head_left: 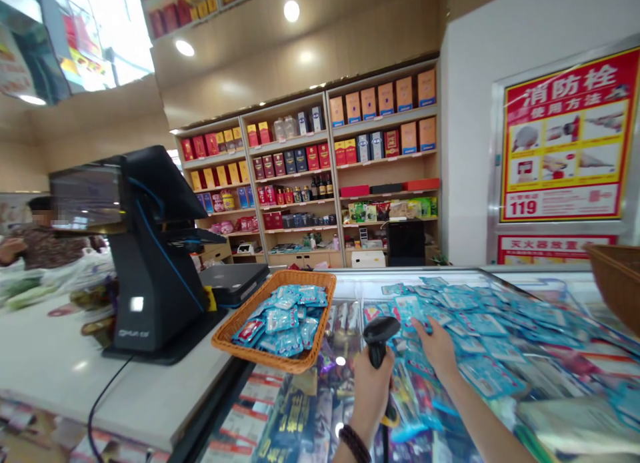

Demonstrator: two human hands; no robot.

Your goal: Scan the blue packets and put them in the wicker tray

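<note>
My left hand, with a dark beaded bracelet at the wrist, is wrapped round the handle of a black barcode scanner. The scanner's head points up and away from me over the glass counter. To its right my right hand pinches the edge of a small blue packet, slightly raised among the others. Many similar blue packets lie spread over the glass beyond and to the right of this hand. Left of the scanner, an orange wicker basket holds a heap of the same blue packets.
A black point-of-sale terminal stands on the white counter at left, its cable hanging down the front. Behind it is a person near bagged vegetables. A brown basket sits at right. Shelves of boxed goods line the back.
</note>
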